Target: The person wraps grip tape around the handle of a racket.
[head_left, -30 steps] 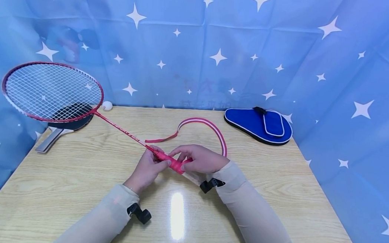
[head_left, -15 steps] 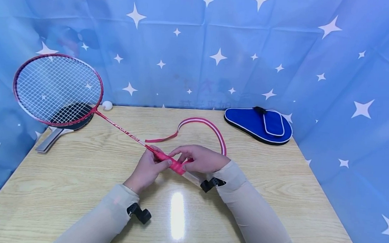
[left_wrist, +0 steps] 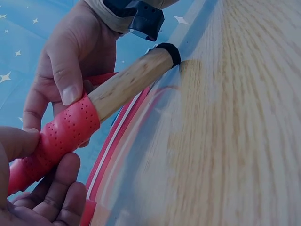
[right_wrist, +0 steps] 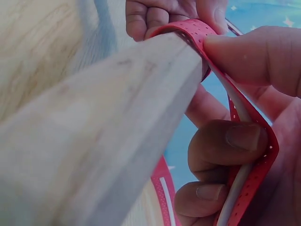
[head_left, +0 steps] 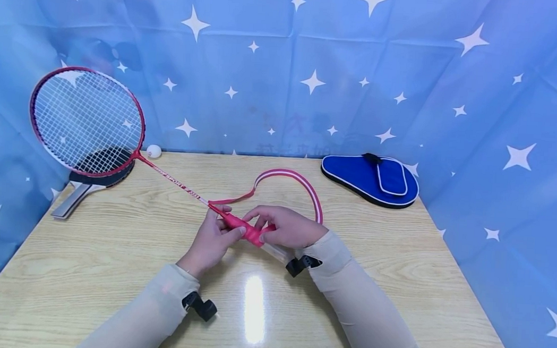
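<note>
A red and white badminton racket (head_left: 163, 174) slants across the head view, its head raised at the left. Perforated red overgrip tape (left_wrist: 70, 123) winds round the upper part of its handle. Below the wrap, the bare wooden handle (left_wrist: 134, 79) shows down to a black end cap. My left hand (head_left: 211, 243) holds the wrapped part between thumb and fingers. At the wrap's lower edge, my right hand (head_left: 288, 228) pinches the tape; its other fingers curl round the loose strip (right_wrist: 256, 181). The strip's white-lined tail (head_left: 306, 185) arcs over the table behind the hands.
A dark table tennis bat (head_left: 77, 198) lies at the table's left, partly behind the racket strings, with a white ball (head_left: 154, 151) near it. A blue bat case (head_left: 355, 170) rests at the back right. Blue star-patterned cloth (head_left: 244, 113) rises behind the wooden table (head_left: 373, 265).
The racket has turned about its shaft, so its head faces me more and stands higher, further right. Both hands stay nearly in place, and the tape's tail has shifted slightly.
</note>
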Motion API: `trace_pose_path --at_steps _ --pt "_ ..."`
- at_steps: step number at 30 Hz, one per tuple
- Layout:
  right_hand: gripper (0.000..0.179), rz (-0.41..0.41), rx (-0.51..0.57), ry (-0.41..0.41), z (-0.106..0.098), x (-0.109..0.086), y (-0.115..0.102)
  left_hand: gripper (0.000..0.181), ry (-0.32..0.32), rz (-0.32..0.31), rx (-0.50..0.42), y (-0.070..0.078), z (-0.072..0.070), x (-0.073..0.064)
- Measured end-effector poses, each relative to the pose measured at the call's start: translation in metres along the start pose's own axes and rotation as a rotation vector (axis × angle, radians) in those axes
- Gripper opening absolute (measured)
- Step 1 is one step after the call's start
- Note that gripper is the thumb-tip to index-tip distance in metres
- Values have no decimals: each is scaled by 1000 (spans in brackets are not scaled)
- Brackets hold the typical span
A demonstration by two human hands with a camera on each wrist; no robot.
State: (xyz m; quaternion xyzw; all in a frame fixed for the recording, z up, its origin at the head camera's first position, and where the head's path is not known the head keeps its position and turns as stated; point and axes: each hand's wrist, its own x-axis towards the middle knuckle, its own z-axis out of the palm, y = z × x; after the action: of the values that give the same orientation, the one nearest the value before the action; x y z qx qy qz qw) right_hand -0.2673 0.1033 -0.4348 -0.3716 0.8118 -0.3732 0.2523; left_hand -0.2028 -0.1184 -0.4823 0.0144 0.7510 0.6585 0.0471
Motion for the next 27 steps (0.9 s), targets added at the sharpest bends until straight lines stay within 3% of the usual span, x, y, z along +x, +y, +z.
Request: trace_pose_path --at_steps 12,27 --pt "52 0 -2 25 1 0 0 73 50 -13 -47 3 0 1" --pt "58 -1 -36 31 1 0 0 62 70 3 -75 0 -1 3"
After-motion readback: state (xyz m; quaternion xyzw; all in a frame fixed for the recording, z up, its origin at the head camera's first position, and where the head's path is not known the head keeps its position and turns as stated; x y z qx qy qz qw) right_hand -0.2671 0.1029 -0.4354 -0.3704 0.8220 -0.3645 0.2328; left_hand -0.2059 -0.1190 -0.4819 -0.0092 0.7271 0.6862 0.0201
